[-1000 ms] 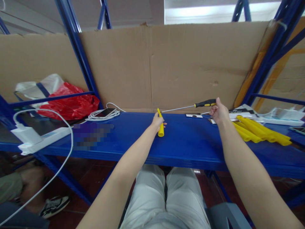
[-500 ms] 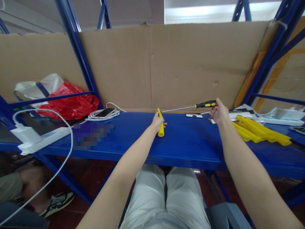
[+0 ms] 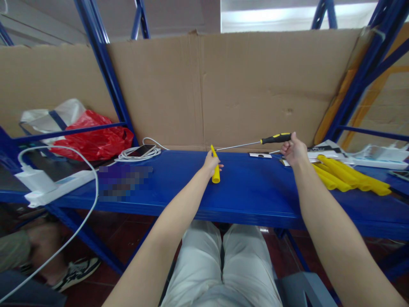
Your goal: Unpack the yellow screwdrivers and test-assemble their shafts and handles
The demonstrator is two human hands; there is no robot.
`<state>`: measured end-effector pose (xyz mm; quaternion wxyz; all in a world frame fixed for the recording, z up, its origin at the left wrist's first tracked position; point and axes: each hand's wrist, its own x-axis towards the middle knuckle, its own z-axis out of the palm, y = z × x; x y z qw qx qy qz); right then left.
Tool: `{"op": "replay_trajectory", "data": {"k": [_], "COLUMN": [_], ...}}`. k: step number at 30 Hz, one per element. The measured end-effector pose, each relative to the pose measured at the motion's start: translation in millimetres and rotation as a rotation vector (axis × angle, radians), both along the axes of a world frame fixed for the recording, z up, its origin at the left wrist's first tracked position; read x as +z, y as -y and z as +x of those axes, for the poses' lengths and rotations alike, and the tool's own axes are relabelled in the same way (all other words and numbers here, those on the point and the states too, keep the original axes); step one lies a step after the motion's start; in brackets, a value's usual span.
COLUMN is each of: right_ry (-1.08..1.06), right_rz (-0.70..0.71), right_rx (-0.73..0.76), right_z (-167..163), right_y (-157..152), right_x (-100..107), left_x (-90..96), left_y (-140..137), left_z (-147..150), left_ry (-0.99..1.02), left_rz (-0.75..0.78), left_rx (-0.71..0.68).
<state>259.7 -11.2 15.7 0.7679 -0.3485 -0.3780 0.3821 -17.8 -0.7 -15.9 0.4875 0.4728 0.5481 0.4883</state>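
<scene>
My left hand (image 3: 211,163) is closed around a yellow tube (image 3: 216,175), which stands tilted over the blue shelf (image 3: 179,179) with its open end towards me. In my right hand (image 3: 294,149), the fingers pinch the end of a screwdriver (image 3: 275,138) with a black and yellow handle. Its long thin metal shaft (image 3: 239,146) points left, and the tip meets the far side of the yellow tube by my left fingers. Whether the tip is inside the tube, I cannot tell. Right of my right hand lie several more yellow tubes (image 3: 351,175).
Cardboard (image 3: 249,89) walls off the back between blue posts. At left are a red bag (image 3: 96,134), a coiled white cable (image 3: 137,153) with a phone, and a white power strip (image 3: 60,187). Another power strip (image 3: 377,161) lies at right. A person's shoe (image 3: 76,273) shows lower left.
The screwdriver's handle has turned a little in my right fingers, showing less yellow. My left hand and the yellow tube have stayed in place.
</scene>
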Motion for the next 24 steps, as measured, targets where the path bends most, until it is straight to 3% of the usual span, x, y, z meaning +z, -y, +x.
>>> {"op": "replay_trajectory", "data": {"k": [5,13,24], "right_ry": [0.036,-0.020,-0.017], "right_rz": [0.012,-0.085,-0.048], "right_rx": [-0.001,-0.108,-0.098], "right_z": [-1.2,-3.1,-1.3], "right_y": [2.7,3.2,2.0], "right_x": [0.7,1.3,0.2], "left_x": [-0.2,1.1,0.4], "left_y": [-2.4,-0.3,-1.2], "left_z": [-0.7,-0.3,0.2], "left_ry": [0.009,0.003,-0.004], "left_rz": [-0.017,-0.012,-0.005], "left_rx": [0.013,0.002,0.005]}}
